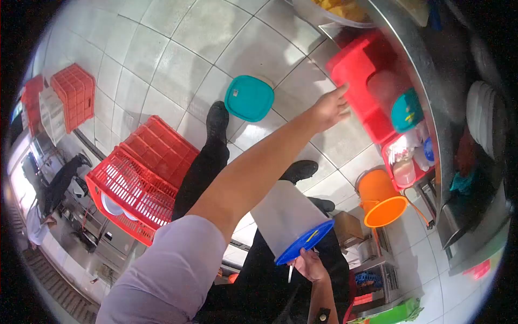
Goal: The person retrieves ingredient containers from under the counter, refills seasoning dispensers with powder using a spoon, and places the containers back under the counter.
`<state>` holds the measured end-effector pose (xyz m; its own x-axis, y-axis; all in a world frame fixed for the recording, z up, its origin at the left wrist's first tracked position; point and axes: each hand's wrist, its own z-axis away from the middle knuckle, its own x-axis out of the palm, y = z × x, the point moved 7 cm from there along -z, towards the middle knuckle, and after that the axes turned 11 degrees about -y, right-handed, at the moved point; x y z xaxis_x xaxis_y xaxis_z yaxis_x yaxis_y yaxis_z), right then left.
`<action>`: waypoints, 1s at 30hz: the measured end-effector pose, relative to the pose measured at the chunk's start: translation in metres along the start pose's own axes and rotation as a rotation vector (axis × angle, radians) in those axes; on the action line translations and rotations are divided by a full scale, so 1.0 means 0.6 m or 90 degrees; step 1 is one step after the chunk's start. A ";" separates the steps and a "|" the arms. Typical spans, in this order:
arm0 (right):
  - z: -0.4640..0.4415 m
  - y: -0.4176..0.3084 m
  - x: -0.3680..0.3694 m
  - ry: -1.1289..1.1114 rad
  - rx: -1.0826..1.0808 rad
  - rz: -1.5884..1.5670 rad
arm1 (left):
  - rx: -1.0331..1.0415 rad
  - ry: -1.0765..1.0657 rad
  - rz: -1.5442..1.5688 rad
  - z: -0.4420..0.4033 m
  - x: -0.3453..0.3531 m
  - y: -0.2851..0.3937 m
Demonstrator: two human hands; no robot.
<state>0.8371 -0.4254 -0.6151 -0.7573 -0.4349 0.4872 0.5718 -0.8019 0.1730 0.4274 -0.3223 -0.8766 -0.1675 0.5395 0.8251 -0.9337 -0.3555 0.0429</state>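
Head view: we find the pale container (286, 218) with the blue lid (305, 242) low in the middle, above the person's dark trousers and just beside the right hand (310, 265). That hand is clamped on the lid's near rim, with a thin white item (291, 273) projecting beside the fingers; we cannot tell whether it is gripped.

The left hand (330, 110) is free of any hold, its fingers spread and apart. It is extended to the far right, beside the red bin (353, 81); we cannot confirm contact.

From the left hand, the container lies to the near left; from the right hand, it lies just to the far side. The right hand is plainly the nearer. We record the container as tilted, its long axis running from far left to near right. The lidded end points near right; the opposite end points far left, partly hidden by the left forearm.

We further note a teal lid (249, 98) flat on the floor, an orange bucket (377, 189) to the right, and a red crate (145, 178) to the left.
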 end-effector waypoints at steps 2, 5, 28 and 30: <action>-0.009 0.006 -0.024 -0.059 -0.026 -0.014 | 0.021 0.069 -0.107 -0.033 -0.025 0.005; -0.013 0.003 -0.046 -0.066 -0.075 -0.064 | 0.195 0.025 -0.610 0.007 -0.086 0.043; 0.008 -0.069 0.097 0.191 -0.127 0.157 | 0.065 0.346 -0.675 0.528 -0.292 0.303; 0.068 -0.096 0.179 0.211 -0.140 0.233 | -0.078 0.335 -0.538 0.640 -0.159 0.335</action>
<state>0.7360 -0.4092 -0.5377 -0.6003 -0.7794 0.1796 0.7643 -0.6251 -0.1583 0.3774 -0.7386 -0.7303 0.4755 0.8578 0.1953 -0.8318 0.3661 0.4172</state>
